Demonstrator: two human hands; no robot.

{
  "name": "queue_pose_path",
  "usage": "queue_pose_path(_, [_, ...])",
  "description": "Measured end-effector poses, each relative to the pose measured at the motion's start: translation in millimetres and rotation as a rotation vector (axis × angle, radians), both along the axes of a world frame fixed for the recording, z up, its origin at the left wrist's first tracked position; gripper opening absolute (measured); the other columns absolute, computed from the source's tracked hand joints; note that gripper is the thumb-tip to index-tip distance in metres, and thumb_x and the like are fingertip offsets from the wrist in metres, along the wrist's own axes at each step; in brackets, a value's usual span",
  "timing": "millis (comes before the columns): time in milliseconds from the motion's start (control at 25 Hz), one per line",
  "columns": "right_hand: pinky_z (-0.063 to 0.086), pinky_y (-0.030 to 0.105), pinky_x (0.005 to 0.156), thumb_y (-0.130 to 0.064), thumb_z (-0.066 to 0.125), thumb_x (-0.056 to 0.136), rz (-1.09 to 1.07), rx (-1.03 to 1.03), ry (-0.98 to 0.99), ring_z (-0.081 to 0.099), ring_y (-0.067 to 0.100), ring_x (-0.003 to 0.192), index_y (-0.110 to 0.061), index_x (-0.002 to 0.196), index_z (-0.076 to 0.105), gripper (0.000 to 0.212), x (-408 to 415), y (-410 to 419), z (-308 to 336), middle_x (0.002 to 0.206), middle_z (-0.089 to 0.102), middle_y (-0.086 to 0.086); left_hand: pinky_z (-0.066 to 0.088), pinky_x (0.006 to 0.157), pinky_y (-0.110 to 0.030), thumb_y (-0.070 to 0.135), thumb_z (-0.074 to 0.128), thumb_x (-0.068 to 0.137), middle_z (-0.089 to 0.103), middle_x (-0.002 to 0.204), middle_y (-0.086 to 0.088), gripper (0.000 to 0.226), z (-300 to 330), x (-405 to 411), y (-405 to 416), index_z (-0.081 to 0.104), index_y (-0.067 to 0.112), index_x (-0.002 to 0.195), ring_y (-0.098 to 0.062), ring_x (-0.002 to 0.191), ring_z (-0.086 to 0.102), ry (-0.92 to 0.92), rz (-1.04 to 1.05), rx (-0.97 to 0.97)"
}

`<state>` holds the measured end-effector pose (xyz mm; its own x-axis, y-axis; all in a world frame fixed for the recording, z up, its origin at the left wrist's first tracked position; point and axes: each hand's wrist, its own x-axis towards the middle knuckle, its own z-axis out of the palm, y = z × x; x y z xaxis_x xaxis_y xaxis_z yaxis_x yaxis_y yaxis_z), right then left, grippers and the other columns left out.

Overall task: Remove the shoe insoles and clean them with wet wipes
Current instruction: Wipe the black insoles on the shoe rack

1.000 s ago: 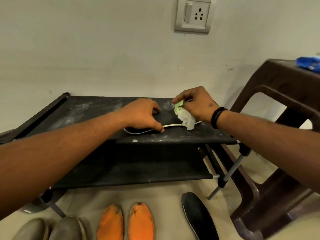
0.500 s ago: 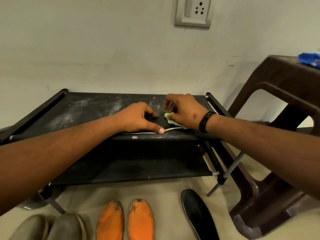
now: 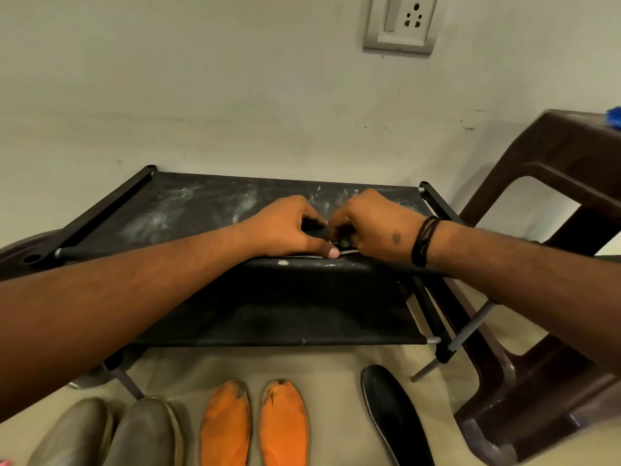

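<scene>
Both hands are down on the top shelf of the black shoe rack (image 3: 188,210), right at its front edge. My left hand (image 3: 285,230) is clamped on the black insole (image 3: 317,232) — thumb pressed flat along its pale rim, fingers curled over the top — pinning it to the dusty fabric. My right hand (image 3: 373,227) sits just beside it, knuckles up, fingers tucked under and bunched around the wet wipe (image 3: 343,243); only a small greenish scrap of it peeks out between the two hands, right against the insole. The hands are nearly touching there. Most of the insole is hidden under my palms, so I can only make out its dark middle and the thin white edge near the shelf's front bar. Black bands (image 3: 425,242) circle the right wrist. Down on the floor in front of the rack: a second black insole (image 3: 393,415) on the right, a pair of orange insoles (image 3: 255,425) in the centre, and a pair of grey-green ones (image 3: 107,435) at the left. A brown plastic stool (image 3: 551,196) stands off to the right against the wall, below a switch socket (image 3: 401,23).
</scene>
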<state>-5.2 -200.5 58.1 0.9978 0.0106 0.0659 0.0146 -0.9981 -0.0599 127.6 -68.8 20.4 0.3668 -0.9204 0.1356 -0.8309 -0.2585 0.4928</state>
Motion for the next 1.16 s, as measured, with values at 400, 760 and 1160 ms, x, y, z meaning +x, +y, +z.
queue_pose_path(400, [0.056,0.035,0.076,-0.024,0.054,0.095,-0.159,0.022,0.079,0.066,0.021,0.083,-0.009,0.095,0.074,0.025,-4,1,-1,0.090,0.072,0.007,0.035,0.072,-0.009,0.058,0.078,0.075,0.052,0.102,0.014,0.070,-3,3,-2,0.065,0.020,0.133,0.000,0.091,0.051,-0.032,0.010,0.028])
queue_pose_path(760, [0.053,0.031,0.075,-0.012,0.064,0.085,-0.341,0.047,-0.025,0.066,0.028,0.088,-0.012,0.089,0.072,0.008,33,-19,-7,0.094,0.071,0.012,0.047,0.078,-0.022,0.058,0.076,0.078,0.058,0.106,0.007,0.060,1,0,0,0.069,0.024,0.127,-0.004,0.091,0.054,-0.034,0.009,0.048])
queue_pose_path(1160, [0.056,0.037,0.084,-0.012,0.060,0.088,-0.297,-0.035,0.021,0.066,0.026,0.092,-0.013,0.101,0.073,0.018,23,-31,-9,0.102,0.071,0.011,0.045,0.083,-0.026,0.054,0.074,0.082,0.059,0.110,0.004,0.059,2,-3,-1,0.066,0.021,0.130,0.002,0.085,0.049,-0.058,0.004,0.049])
